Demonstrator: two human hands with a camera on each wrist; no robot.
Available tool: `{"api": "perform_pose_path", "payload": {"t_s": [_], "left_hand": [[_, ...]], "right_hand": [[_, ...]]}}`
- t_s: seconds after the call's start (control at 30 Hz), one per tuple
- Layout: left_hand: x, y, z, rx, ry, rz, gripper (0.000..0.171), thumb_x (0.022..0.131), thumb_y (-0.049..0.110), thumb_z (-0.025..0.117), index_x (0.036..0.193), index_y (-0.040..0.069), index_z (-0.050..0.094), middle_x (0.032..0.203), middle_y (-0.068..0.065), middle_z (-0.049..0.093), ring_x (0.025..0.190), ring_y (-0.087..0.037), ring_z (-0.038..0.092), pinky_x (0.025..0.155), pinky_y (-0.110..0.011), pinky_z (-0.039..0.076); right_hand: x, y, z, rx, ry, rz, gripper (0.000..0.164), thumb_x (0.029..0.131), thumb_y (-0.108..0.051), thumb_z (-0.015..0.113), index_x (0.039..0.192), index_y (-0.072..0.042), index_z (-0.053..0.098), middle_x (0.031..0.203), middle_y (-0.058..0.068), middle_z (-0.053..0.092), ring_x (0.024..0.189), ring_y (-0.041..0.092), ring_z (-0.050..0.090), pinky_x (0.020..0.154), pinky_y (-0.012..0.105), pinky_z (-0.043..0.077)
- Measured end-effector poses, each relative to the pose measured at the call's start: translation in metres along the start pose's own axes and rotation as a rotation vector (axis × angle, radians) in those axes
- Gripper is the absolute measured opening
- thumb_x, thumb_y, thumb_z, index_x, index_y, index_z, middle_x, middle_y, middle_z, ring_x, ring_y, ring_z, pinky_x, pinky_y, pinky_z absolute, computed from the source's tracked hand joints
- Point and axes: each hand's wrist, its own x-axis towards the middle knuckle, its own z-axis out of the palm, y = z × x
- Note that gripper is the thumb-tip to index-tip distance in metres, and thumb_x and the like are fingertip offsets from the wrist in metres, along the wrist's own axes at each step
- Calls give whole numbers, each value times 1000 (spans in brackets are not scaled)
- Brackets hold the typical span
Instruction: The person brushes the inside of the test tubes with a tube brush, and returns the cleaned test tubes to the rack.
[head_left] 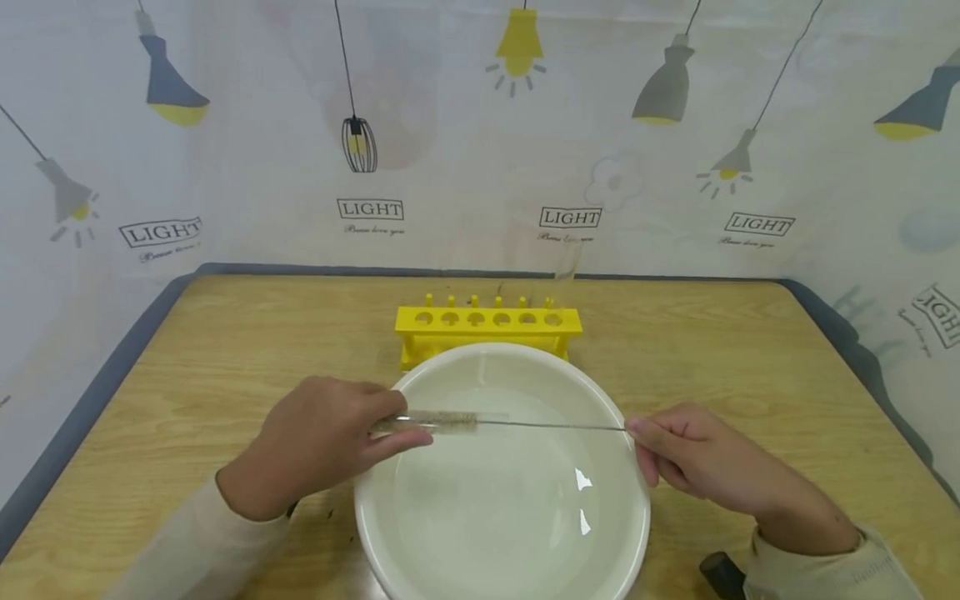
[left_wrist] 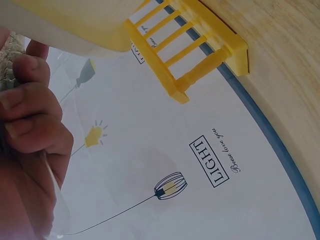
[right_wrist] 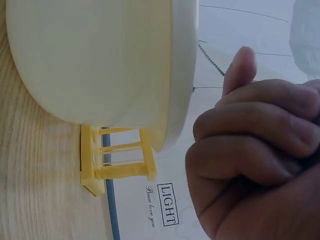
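Observation:
Over a white basin (head_left: 365, 517) with water in it, my left hand (head_left: 322, 437) grips a clear glass test tube (head_left: 491, 416) that lies level. Pale bristles of a test tube brush (head_left: 457, 423) sit inside the tube. Its thin twisted wire handle (head_left: 555, 426) runs out of the tube's right end. My right hand (head_left: 708, 458) pinches the far end of that wire near the basin's right rim. The right wrist view shows the same wire (right_wrist: 212, 60) reaching the fingertips, with the other fingers curled. Bristles (left_wrist: 10, 57) also show beside the left fingers in the left wrist view.
Behind the basin stands a yellow test tube rack (head_left: 487, 320) with a row of holes and pegs. A clear tube (head_left: 567, 265) stands upright at its right end. A dark cylindrical object (head_left: 722, 573) lies by the right sleeve. Printed sheeting surrounds the wooden table (head_left: 247, 333).

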Motion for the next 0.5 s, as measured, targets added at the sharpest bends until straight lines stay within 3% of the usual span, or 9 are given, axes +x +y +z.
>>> {"api": "perform_pose_path", "payload": {"t_s": [0.23, 0.5], "left_hand": [[0, -1, 4, 42, 104, 69, 56, 100, 63, 40, 64, 20, 47, 53, 13, 29, 49, 3, 13, 43, -15, 11], [2, 0, 4, 42, 136, 86, 56, 101, 62, 42, 63, 20, 49, 53, 13, 31, 47, 3, 15, 42, -15, 11]], "right_hand": [[2, 0, 3, 17, -31, -2, 50, 111, -20, 33, 73, 2, 56, 50, 17, 22, 38, 19, 18, 37, 24, 19], [1, 1, 3, 33, -64, 0, 50, 111, -20, 32, 73, 2, 54, 50, 18, 23, 37, 21, 19, 36, 25, 21]]}}
